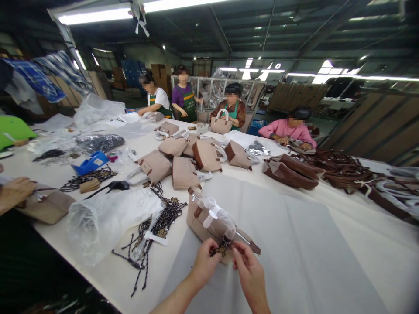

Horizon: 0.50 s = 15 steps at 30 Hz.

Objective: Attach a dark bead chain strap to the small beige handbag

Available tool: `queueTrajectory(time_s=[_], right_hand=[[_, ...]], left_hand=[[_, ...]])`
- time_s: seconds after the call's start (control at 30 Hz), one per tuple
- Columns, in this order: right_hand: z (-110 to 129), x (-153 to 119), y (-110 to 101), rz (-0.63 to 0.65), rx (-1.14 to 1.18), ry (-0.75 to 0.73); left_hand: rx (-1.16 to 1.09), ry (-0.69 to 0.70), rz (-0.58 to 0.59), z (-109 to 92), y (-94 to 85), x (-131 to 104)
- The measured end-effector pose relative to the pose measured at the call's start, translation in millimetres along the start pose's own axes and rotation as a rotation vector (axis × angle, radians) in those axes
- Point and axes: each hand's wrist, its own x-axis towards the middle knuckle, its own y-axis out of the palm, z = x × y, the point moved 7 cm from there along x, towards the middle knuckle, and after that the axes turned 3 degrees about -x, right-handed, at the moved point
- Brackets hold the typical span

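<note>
Near the worktop's (pixel 294 244) front edge, the left hand (pixel 205 261) and right hand (pixel 248 272) pinch a leopard-print strap (pixel 222 250) at a tan handbag (pixel 209 220), apparently not yet attached; finished bags (pixel 183 165) lie farther off.

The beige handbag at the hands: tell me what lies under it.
The handbag lies on a white sheet spread over the table. Whatever sits directly beneath the bag is covered.
</note>
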Motion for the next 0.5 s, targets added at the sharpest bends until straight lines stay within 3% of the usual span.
queueTrajectory(time_s=[0.3,0.43,0.5], right_hand=[[29.6,14.8,-0.3,0.03,-0.418,-0.133],[31.8,25.4,3.5,0.071,-0.638,-0.336],[22.3,38.0,5.2,0.105,-0.629,-0.428]], left_hand=[[0.092,0.025,-0.017,-2.0,-4.0,-4.0],[0.123,0.025,-0.06,1.8,-1.3,-10.0],[0.038,-0.005,-0.007,8.7,-1.2,-7.8]])
